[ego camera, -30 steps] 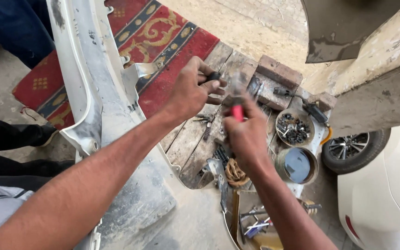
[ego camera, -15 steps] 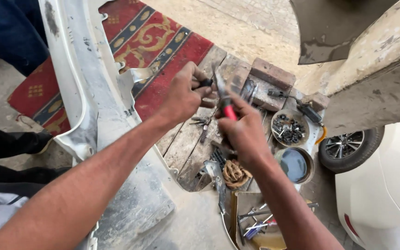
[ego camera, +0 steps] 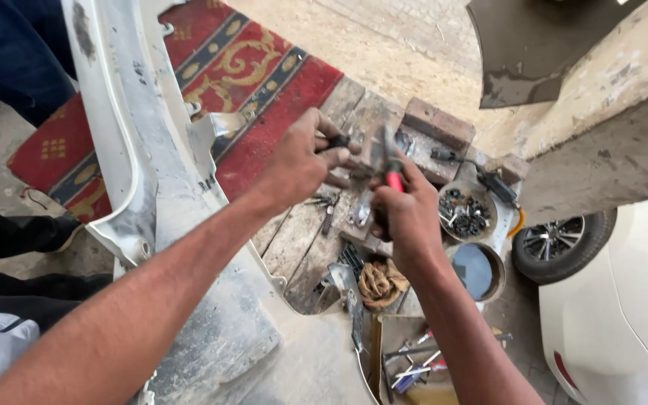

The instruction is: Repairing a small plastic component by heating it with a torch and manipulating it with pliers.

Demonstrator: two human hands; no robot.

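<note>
Both hands meet over the middle of the scene. Left hand [ego camera: 301, 161], fingers curled tight, pinches a small dark part [ego camera: 337, 141] between thumb and fingertips; what kind of part cannot be told. Right hand [ego camera: 406, 214] is closed around a red-handled tool [ego camera: 390, 169], gripped low on the handle, with its metal head pointing up toward the left hand's part. Whether the head touches the part cannot be told, as motion blur hides the contact.

Handling (judgement): the tool reads as stiff steel, moderately heavy, with a red sleeve giving a non-slip hold; the handle is the proper place to grasp. The dark part looks small, light and rigid, easily dropped, and is best held by a fingertip pinch.

Surroundings: a white car bumper [ego camera: 151, 225], scuffed and dusty, runs along under the left forearm, its edge just beside the work. Below the hands lie weathered wooden planks [ego camera: 301, 240] on the ground, with a patterned red rug [ego camera: 249, 82] beyond. To the right stand a round tin of small fasteners [ego camera: 468, 214], a second round tin [ego camera: 478, 270] and a brick [ego camera: 438, 126]; a coil of rope [ego camera: 380, 283] and a tray of tools [ego camera: 414, 360] sit nearer. A white car [ego camera: 624, 300] closes off the right side. Open room remains only directly above the planks.
</note>
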